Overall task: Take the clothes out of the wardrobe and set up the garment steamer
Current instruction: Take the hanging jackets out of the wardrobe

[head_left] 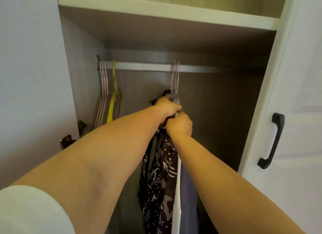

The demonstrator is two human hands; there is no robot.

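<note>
Inside the open wardrobe, a bunch of clothes (163,172) hangs from the grey rail (142,66): a dark patterned garment, a white one and a bluish-grey one. Their hanger hooks (176,75), pink and blue, sit over the rail. My left hand (167,108) grips the necks of these hangers just under the hooks. My right hand (179,124) is closed around the same bunch directly below the left hand, touching it. No garment steamer is in view.
Several bare hangers, pink (103,97) and yellow (114,103), hang at the rail's left end. A white shelf (165,12) runs above. The right door (296,111) with a black handle (271,139) stands close by. A metal hinge (67,141) sits on the left wall.
</note>
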